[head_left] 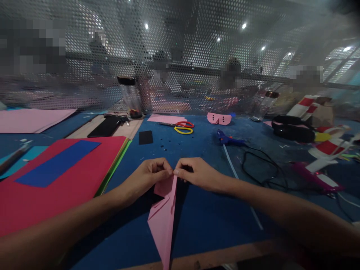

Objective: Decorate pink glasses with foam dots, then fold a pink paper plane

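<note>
A folded piece of pink paper (164, 221) hangs down toward the front edge of the table, with creased flaps along its left side. Both hands pinch it at its far end. My left hand (154, 173) is closed, thumb against fingers, on the upper left of the paper. Beside it my right hand (194, 171) is closed too, its thumb and forefinger on the paper's upper right edge. The two thumb tips nearly meet. Beyond the hands lie scissors (184, 127) with red and yellow handles and a small black square (145, 137).
Red sheets (70, 168) with a blue strip (59, 163) are stacked at left. A blue glue gun (229, 139) lies at right, its black cord (264, 161) looping; a glue stick (230, 161) extends forward. A phone (104, 126), jar (131, 97) and pink cutout (219, 119) stand behind.
</note>
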`<state>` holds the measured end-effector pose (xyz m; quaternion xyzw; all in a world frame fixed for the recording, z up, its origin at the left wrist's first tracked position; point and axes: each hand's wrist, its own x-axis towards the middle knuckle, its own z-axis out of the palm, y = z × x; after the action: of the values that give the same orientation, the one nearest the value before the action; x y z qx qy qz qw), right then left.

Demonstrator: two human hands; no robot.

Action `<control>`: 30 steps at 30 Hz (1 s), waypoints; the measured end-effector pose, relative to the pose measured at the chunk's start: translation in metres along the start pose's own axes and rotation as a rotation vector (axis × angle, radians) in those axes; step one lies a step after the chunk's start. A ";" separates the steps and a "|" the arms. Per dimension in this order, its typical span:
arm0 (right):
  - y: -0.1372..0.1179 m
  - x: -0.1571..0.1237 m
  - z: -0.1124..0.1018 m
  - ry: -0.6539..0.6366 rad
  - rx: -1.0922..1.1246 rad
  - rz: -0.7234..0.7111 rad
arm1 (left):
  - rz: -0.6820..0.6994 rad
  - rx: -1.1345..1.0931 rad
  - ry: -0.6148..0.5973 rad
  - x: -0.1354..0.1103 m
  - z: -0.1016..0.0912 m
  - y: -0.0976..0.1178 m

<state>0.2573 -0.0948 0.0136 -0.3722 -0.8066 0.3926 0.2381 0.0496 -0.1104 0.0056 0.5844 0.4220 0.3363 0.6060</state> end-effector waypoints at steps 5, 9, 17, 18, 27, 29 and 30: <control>0.001 0.000 -0.004 -0.008 0.053 0.004 | 0.016 0.037 0.045 0.000 -0.002 0.002; 0.002 0.001 -0.005 -0.014 0.091 0.021 | 0.023 0.037 0.044 -0.002 -0.003 0.004; 0.000 0.000 -0.004 -0.069 0.153 0.059 | 0.022 0.042 0.072 -0.002 -0.004 0.002; 0.000 0.000 -0.004 -0.084 0.167 0.067 | 0.029 0.048 0.080 -0.001 -0.004 0.001; 0.001 0.000 -0.003 -0.138 0.201 0.077 | 0.081 0.115 0.047 -0.001 -0.004 0.003; 0.000 0.000 -0.002 -0.138 0.200 0.079 | 0.093 0.120 0.062 -0.001 -0.004 0.003; 0.000 -0.001 -0.002 -0.136 0.188 0.079 | 0.095 0.114 0.073 -0.001 -0.003 0.003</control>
<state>0.2590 -0.0948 0.0143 -0.3520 -0.7653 0.5000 0.2011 0.0465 -0.1097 0.0083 0.6249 0.4342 0.3609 0.5392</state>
